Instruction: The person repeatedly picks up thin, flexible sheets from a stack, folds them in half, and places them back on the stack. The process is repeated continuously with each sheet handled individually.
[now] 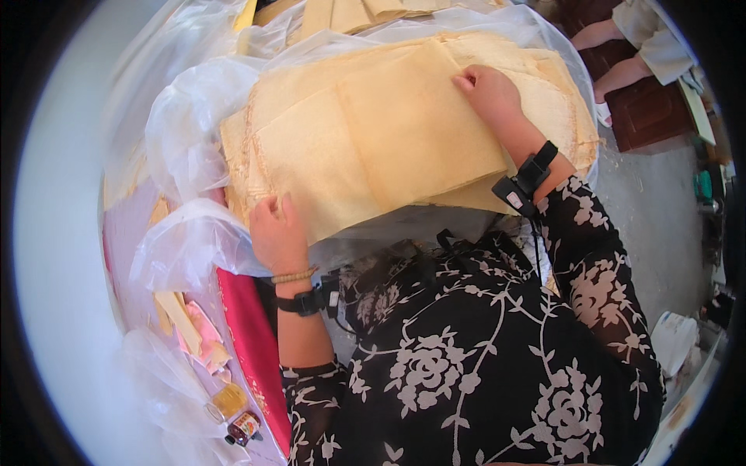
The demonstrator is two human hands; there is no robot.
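Note:
A thin tan sheet (412, 132), slightly see-through and papery, lies across a pile of similar rough-edged sheets (556, 97). At the sheet's right edge, my right hand (491, 95) is closed, thumb and fingers pinching the border. My left hand (280, 233) grips the near left edge, its fingers curled and partly hiding what they hold. The sheet's near edge runs slanting between both hands and overhangs the pile. Both wrists carry black strapped devices; a beaded bracelet sits on the left one.
Clear plastic film (194, 116) surrounds the pile. More tan pieces (342, 14) lie at the far side. On the left are flat strips (183, 322), a glass jar (228, 402) and a small dark bottle (244, 427). Another person's legs (622, 74) show at far right, beside a brown cabinet (649, 113).

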